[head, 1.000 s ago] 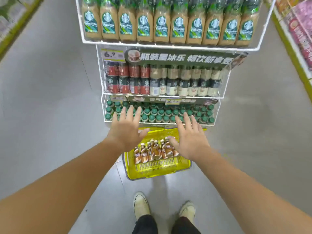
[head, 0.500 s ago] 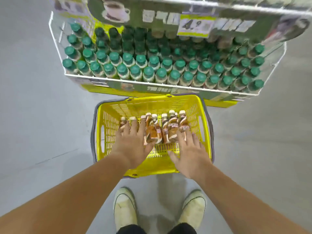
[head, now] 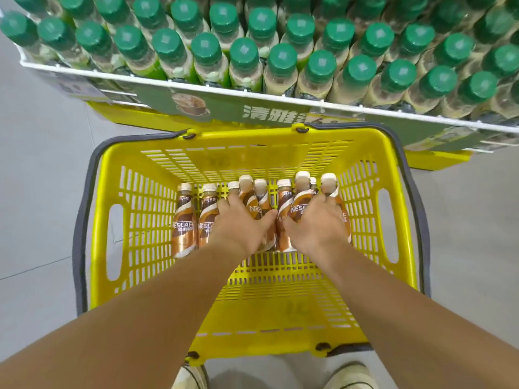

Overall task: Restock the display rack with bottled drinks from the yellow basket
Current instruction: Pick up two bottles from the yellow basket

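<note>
A yellow basket (head: 261, 327) stands on the floor below me, holding several brown coffee bottles (head: 184, 220) with cream caps, lying side by side. My left hand (head: 241, 224) lies on the middle bottles, fingers curled around one. My right hand (head: 317, 223) wraps over the bottles on the right side of the row. Just beyond the basket is the lowest shelf of the white wire display rack (head: 179, 87), packed with green-capped bottles (head: 241, 58). Both palms hide how many bottles each hand grips.
The basket's grey handles (head: 80, 220) lie folded down along its rim. The rack's yellow base (head: 438, 161) touches the far side of the basket. Grey tiled floor (head: 39, 192) spreads left and right. My two pale shoes (head: 352, 374) stand at the near edge.
My view dropped from the whole rack down to the basket. Both hands went from hovering with fingers spread to reaching into the basket and closing on the coffee bottles.
</note>
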{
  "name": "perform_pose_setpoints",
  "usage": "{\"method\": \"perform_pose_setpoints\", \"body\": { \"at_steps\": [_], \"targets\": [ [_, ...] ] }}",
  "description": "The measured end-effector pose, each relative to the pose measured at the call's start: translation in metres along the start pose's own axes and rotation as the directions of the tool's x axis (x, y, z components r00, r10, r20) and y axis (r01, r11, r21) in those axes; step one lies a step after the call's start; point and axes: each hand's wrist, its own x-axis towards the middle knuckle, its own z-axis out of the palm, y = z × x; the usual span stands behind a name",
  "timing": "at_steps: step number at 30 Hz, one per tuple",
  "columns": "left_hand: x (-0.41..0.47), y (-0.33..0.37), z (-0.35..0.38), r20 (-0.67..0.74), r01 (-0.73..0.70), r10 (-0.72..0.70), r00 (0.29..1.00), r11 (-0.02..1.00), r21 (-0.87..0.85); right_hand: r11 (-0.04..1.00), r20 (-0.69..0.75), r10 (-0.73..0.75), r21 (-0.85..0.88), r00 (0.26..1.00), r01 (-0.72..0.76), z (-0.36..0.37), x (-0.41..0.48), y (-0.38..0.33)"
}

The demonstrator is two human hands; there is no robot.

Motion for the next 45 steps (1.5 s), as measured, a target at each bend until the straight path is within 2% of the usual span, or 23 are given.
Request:
{"method": "perform_pose_setpoints", "body": {
  "at_steps": [2, 5, 12, 15, 19, 25, 32, 42, 45],
  "targets": [
    [0.010, 0.000, 0.004, 0.021, 0.086, -0.086, 0.996, 0.996, -0.009, 0.998, 0.018, 0.035, -0.053, 0.999, -0.034, 0.000, 0.009, -0.006],
    [0.018, -0.008, 0.007, 0.062, 0.182, -0.176, 0.982, 0.978, -0.100, 0.995, 0.047, 0.098, -0.013, 0.994, -0.098, 0.003, 0.016, -0.011],
    [-0.001, -0.035, -0.002, 0.167, 0.066, -0.003, 0.986, 0.925, -0.375, 0.974, 0.153, 0.045, 0.212, 0.987, -0.077, 0.028, -0.011, 0.006],
    [-0.009, -0.036, -0.015, 0.175, 0.035, 0.041, 0.984, 0.912, -0.409, 0.934, 0.106, 0.021, 0.352, 0.994, -0.057, 0.025, -0.021, 0.015],
    [-0.031, -0.024, -0.049, 0.157, 0.022, 0.065, 0.985, 0.867, -0.499, 0.877, -0.023, -0.062, 0.475, 0.998, 0.066, -0.012, -0.048, 0.014],
    [-0.108, 0.022, -0.140, 0.040, -0.068, 0.112, 0.993, 0.809, -0.584, 0.773, -0.109, -0.135, 0.610, 0.985, 0.173, -0.105, -0.117, -0.015],
    [-0.224, 0.097, -0.279, 0.000, -0.225, 0.277, 0.961, 0.780, -0.584, 0.717, -0.190, -0.195, 0.642, 0.962, 0.272, -0.277, -0.221, -0.069],
    [-0.401, 0.212, -0.499, -0.140, -0.411, 0.429, 0.892, 0.647, -0.642, 0.665, -0.377, -0.267, 0.594, 0.887, 0.452, -0.530, -0.381, -0.153],
    [-0.447, 0.237, -0.558, -0.215, -0.496, 0.471, 0.855, 0.623, -0.605, 0.646, -0.451, -0.274, 0.568, 0.849, 0.510, -0.588, -0.426, -0.177]
  ]
}}
